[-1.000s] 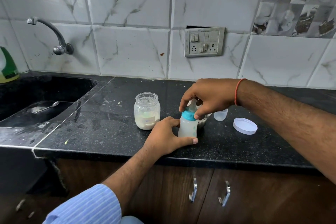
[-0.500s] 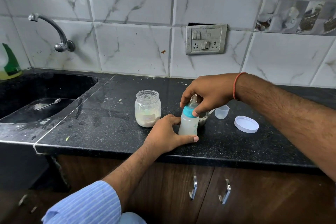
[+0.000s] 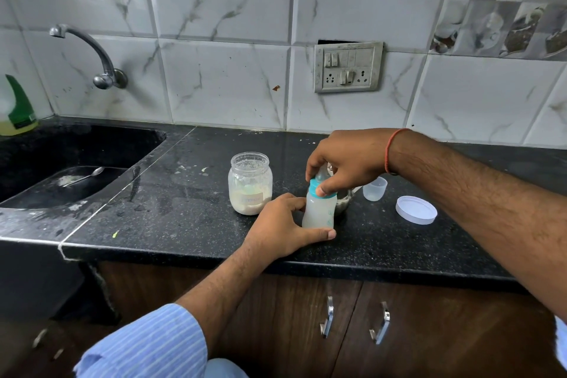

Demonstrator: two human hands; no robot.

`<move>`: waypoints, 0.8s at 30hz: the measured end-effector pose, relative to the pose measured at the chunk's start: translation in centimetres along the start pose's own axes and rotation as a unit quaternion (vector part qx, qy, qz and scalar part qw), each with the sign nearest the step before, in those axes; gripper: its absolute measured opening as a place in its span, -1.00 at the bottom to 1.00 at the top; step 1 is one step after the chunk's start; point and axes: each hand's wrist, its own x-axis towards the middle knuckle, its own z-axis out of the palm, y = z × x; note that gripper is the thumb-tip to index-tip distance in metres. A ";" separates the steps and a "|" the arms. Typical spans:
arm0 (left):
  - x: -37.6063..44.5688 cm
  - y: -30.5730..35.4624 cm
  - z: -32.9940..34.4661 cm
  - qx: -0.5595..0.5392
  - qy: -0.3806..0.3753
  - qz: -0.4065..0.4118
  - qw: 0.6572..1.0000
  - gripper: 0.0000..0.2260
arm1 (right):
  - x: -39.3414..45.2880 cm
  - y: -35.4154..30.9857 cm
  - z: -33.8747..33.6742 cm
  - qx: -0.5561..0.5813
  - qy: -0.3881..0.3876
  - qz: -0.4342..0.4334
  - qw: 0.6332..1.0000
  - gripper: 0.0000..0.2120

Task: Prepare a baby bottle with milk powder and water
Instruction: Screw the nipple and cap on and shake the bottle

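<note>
Bottle stood centre frame on the tabletop, right of the jar. Our left hand wrapped its base; our right hand pinched the teal collar. We judged it light, smooth plastic, slightly squeezable: hold the body, twist the collar.

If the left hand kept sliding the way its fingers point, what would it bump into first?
It already touches it: the left hand holds the baby bottle low down. Past the bottle, probably the metal vessel just behind it, though depth is hard to judge.
</note>
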 end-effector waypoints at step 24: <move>0.0 0.2 -0.2 0.009 -0.006 -0.008 1.000 -0.34 | -2.4 0.9 1.9 0.152 0.054 0.003 0.987 -0.59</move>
